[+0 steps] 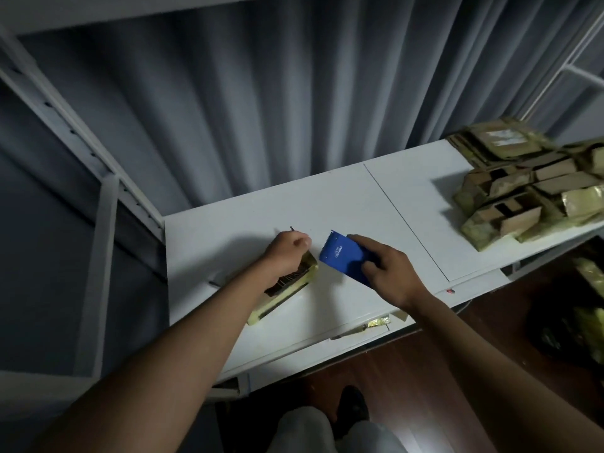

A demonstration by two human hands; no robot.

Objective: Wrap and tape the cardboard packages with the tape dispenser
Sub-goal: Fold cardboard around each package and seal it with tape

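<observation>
Two hands work on the white table (327, 197): our left hand (287, 253) rests with curled fingers on the taped cardboard package (287, 289), apparently pinning it, though we cannot tell whether it pinches a tape end. Our right hand (389, 273) grips the blue tape dispenser (343, 255), toothed edge toward the package, likely ready to cut, while the pile of packages (529, 188) waits well apart at the right.

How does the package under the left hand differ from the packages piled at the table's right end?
The flat tape-wrapped cardboard package lies alone, gripped by the left hand; the pile of cardboard packages lies untouched, stacked and overlapping. The single one sits near the front edge, the pile farther right. Both show yellowish tape over brown cardboard.
</observation>
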